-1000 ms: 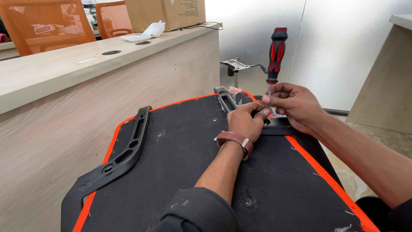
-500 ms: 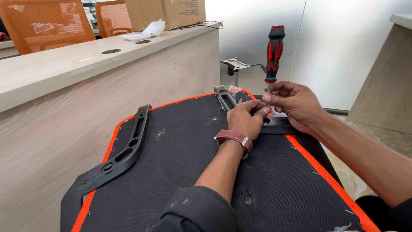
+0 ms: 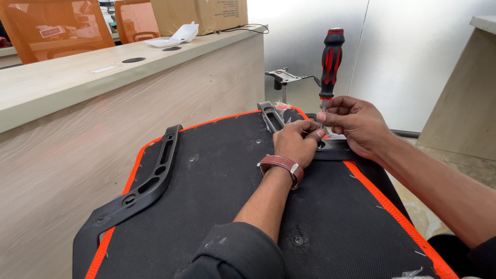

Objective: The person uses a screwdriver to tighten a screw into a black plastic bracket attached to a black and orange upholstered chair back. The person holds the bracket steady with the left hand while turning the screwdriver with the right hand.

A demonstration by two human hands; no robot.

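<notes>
Right hand pinches upright screwdriver shaft at far right bracket; left hand clenched, steadying tip on seat underside.

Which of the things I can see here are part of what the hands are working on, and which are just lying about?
In use:
- screwdriver, upright, right hand on its shaft
- black bracket under left hand
- upturned seat base

Lying about:
- left-side bracket
- white tray on counter
- cardboard box
- orange chairs
</notes>
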